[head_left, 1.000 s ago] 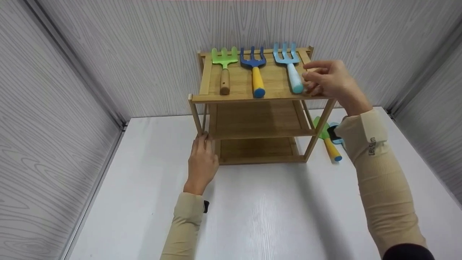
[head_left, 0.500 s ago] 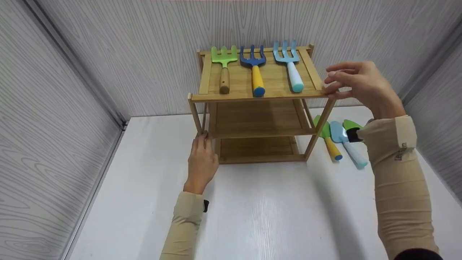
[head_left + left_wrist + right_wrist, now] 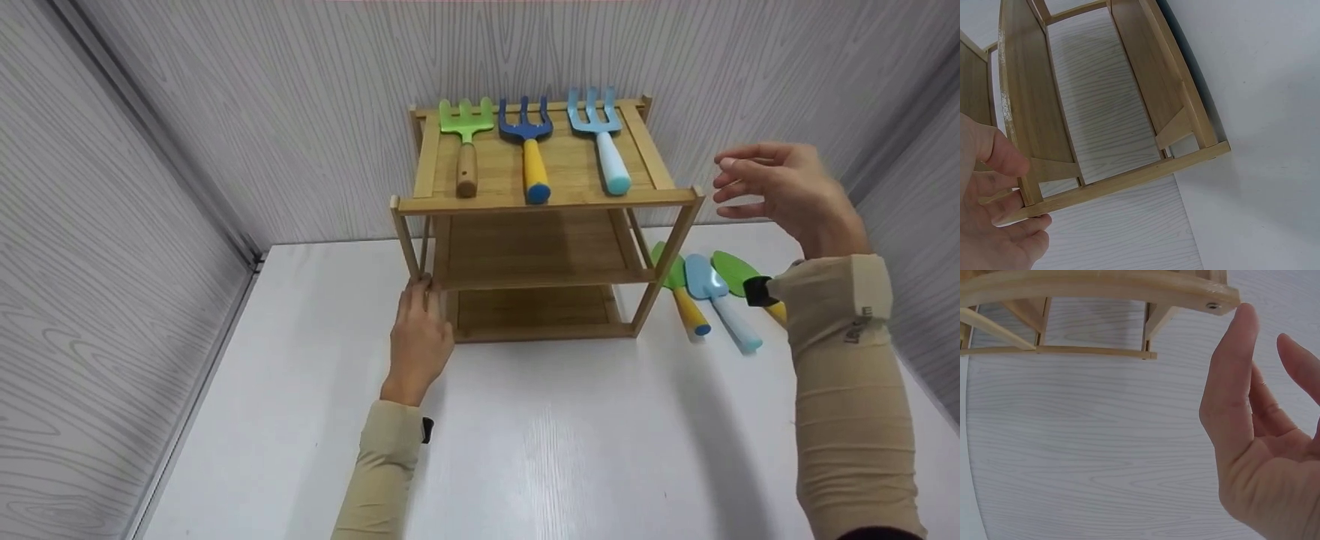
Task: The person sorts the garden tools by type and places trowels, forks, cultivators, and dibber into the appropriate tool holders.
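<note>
A three-tier wooden shelf (image 3: 540, 244) stands upright against the back wall. My left hand (image 3: 420, 337) grips its left front post at the middle tier; in the left wrist view the thumb and fingers (image 3: 1008, 157) wrap that corner. Three hand forks lie side by side on the top tier: a green one (image 3: 466, 124) with a wooden handle, a dark blue one (image 3: 535, 169) with a yellow handle, and a light blue one (image 3: 611, 157). My right hand (image 3: 799, 191) hovers beyond the top tier's right end, holding nothing, its fingers loosely bent and apart from the shelf.
On the white table (image 3: 510, 435) right of the shelf lie three trowels: a green one with a yellow handle (image 3: 690, 311), a light blue one (image 3: 735, 322) and another green one (image 3: 735, 271), partly hidden by the right sleeve. Grey wood-patterned walls (image 3: 300, 135) enclose the table.
My right hand has drawn away from the light blue hand fork, moving right past the shelf's end and uncovering the trowels. My left hand stays on the post.
</note>
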`<state>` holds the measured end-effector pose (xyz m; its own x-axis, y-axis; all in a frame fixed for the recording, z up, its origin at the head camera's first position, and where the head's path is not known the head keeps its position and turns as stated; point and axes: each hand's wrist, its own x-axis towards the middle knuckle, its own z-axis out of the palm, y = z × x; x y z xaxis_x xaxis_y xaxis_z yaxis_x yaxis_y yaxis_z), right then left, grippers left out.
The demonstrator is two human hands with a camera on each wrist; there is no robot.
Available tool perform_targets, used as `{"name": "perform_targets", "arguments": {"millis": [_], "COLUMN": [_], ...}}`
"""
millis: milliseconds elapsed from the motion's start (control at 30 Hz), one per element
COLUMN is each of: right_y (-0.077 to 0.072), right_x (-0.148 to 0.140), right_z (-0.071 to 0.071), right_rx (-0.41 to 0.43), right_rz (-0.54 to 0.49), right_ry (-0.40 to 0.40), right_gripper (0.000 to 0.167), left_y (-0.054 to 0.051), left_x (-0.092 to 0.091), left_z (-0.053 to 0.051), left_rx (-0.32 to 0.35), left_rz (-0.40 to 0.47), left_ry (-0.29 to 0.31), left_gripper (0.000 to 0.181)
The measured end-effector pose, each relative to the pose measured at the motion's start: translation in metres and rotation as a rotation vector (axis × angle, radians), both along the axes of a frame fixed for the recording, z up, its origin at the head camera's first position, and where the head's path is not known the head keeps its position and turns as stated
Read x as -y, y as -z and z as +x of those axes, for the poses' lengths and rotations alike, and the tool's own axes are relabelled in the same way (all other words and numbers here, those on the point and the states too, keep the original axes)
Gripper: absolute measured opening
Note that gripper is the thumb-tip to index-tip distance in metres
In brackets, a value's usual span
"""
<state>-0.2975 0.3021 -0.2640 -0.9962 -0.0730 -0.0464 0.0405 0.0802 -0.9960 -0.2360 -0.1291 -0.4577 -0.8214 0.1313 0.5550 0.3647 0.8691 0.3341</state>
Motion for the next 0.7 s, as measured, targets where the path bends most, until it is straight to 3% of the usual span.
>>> {"name": "perform_targets", "arguments": {"millis": [233, 500, 700], "right_y": [0.018, 0.041, 0.053], "right_x": [-0.014, -0.028, -0.035], "right_z": [-0.004, -0.009, -0.013], "right_rx": [0.068, 0.111, 0.161], "right_rz": [0.032, 0.161, 0.172], "right_ry": [0.013, -0.004, -0.038], "right_gripper": [0.019, 0.022, 0.014], "left_y": [-0.001, 0.0, -0.001], "left_x": [0.0, 0.001, 0.0], "left_z": [0.0, -0.002, -0.002], "left_rx": [0.009, -0.058, -0.037], "left_rz": [0.004, -0.038, -0.046], "left_ry": [-0.005, -0.016, -0.014], "left_gripper": [0.051, 0.05, 0.051]}}
